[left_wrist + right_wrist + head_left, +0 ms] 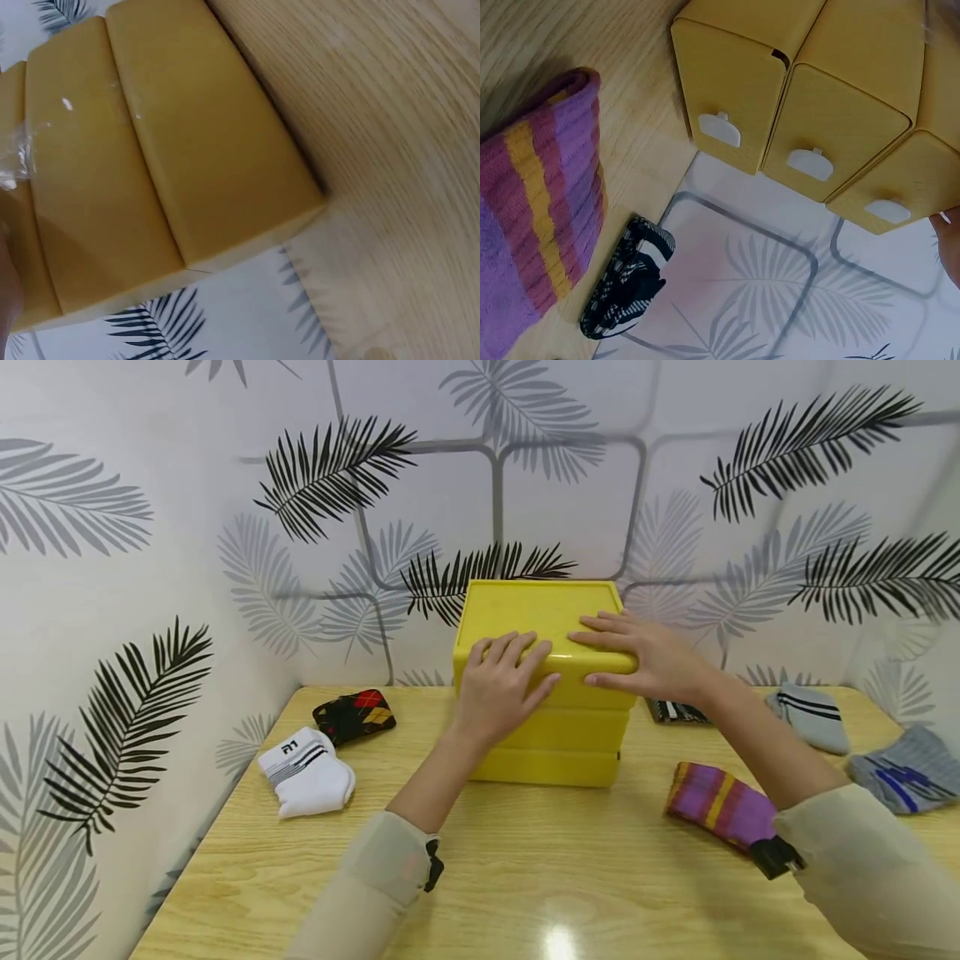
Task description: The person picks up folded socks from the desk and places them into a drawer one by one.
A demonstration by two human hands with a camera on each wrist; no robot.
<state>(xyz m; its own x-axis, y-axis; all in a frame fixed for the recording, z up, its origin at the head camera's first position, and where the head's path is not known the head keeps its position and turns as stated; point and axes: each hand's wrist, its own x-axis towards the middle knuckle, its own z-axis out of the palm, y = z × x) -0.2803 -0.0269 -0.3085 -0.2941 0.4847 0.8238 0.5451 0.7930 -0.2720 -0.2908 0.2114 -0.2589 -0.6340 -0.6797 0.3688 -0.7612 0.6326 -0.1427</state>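
A yellow drawer unit (551, 735) with stacked drawers stands on the table near the wall. My left hand (498, 685) rests on its upper front edge, fingers over the top and thumb on the front face. At the top right edge lies my right hand (645, 652), its fingers spread fairly straight over the lid and the thumb below the edge. In the right wrist view, the side with the drawer fronts shows white pull tabs (810, 163), and the drawers are closed. The left wrist view shows the unit's plain yellow back (202, 127) with clear tape.
Left of the unit lie folded white socks (311, 774) and black, red and yellow argyle socks (356, 717). To the right are purple striped socks (720, 806), black-and-white socks (675, 712), light grey socks (812, 718) and grey-blue socks (909, 772). A patterned wall (570, 510) stands behind.
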